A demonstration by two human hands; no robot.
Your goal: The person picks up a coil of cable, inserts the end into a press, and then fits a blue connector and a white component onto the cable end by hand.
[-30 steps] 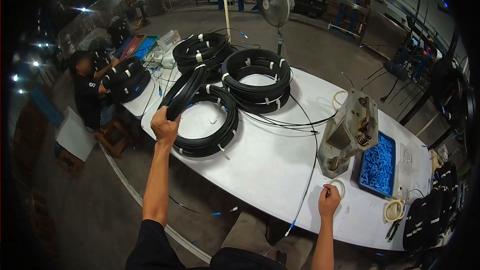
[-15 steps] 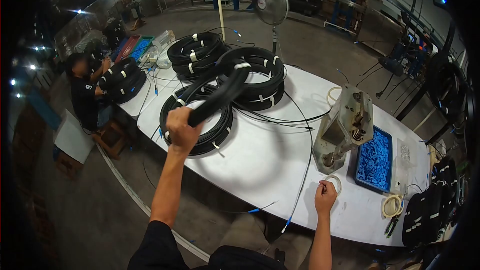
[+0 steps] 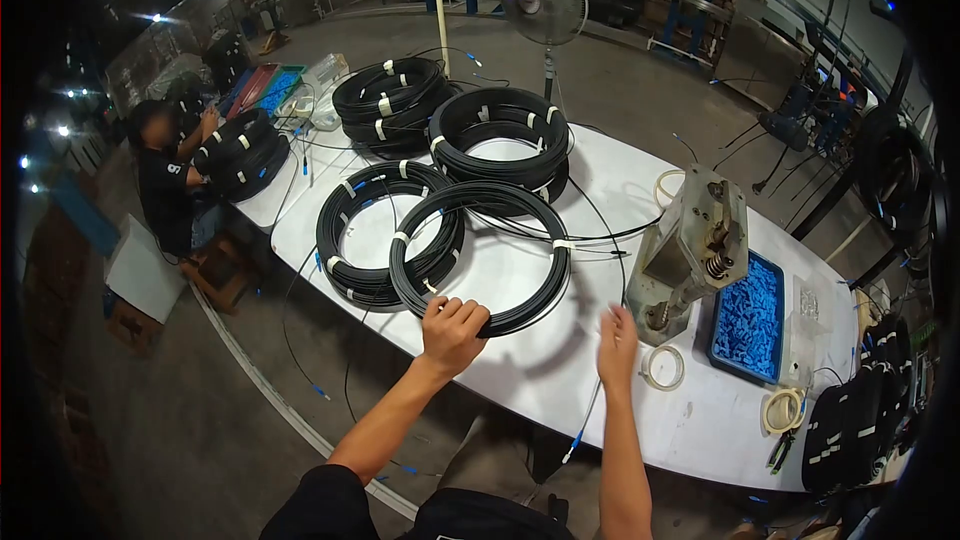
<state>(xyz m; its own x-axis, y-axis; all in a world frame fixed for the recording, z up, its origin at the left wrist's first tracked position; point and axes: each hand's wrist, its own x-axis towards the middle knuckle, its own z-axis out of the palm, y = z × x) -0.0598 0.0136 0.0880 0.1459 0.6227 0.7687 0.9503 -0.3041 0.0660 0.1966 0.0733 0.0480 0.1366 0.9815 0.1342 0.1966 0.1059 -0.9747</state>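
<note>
My left hand (image 3: 455,337) is wrapped round the near edge of a cable coil (image 3: 541,300), black and bound with white tape. The coil is tilted above the white table, and its left side overlaps another black coil (image 3: 335,265). My right hand (image 3: 617,345), a little blurred, is to the right of the held coil, with fingers stretched upward and no object visible in them. It overlaps a thin black cable (image 3: 622,275), whose blue-and-white connector (image 3: 573,447) is at the table's front edge. Beside this hand lies a roll of whitish tape (image 3: 649,370).
A metal press (image 3: 690,250) stands on the right, beside a blue tray (image 3: 716,345) of small blue parts. More black coils (image 3: 500,175) are stacked at the back. Another person (image 3: 165,180) sits at far left. A fan (image 3: 545,0) stands behind the table.
My left hand has swung the coil right and towards me, off the back stack; the coil now shows as a full ring. My right hand has moved up and left from the tape roll, its fingers straighter.
</note>
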